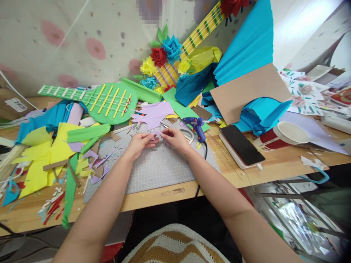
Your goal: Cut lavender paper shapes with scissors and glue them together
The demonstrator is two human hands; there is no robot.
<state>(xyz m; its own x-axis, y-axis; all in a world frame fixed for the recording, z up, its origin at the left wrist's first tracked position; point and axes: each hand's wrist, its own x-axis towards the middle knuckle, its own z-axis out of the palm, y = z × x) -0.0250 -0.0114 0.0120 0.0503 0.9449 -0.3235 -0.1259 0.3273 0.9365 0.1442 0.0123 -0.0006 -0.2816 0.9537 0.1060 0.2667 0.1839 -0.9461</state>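
Over the grey cutting mat [161, 171], my left hand [140, 142] and my right hand [175, 138] meet at the fingertips. Both pinch a small lilac paper piece [157, 135] held between them. Larger lilac paper cut-outs [153, 114] lie just beyond the hands. A blue glue gun [196, 126] stands right of my right hand, its black cord running off the table edge. Scissors [186, 133] partly show behind my right hand.
A green paper guitar [109, 100] and a yellow one with paper flowers [170, 60] lie at the back. Yellow, green and blue paper scraps [55, 153] cover the left. A phone [241, 144], paper cup [279, 135], cardboard [246, 91] and blue tissue [246, 47] sit right.
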